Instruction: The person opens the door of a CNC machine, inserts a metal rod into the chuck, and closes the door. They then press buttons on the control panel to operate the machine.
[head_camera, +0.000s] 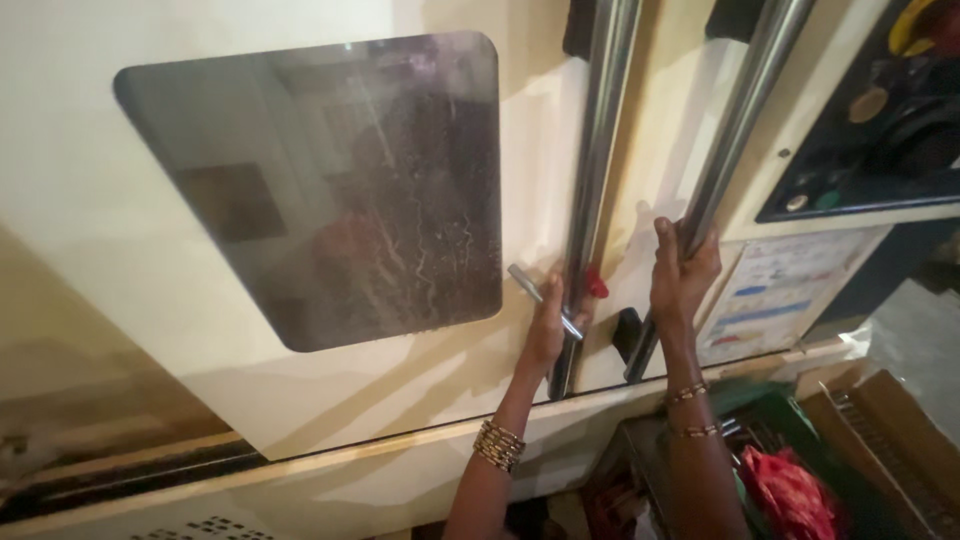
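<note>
My left hand grips a small metal rod against one steel door handle, while my right hand clasps the other handle.

cream machine door with a dark, streaked window. silver handle bars. gold bangles, red cloth.

Head camera looks down, tilted, close onto the cream machine door.
</note>
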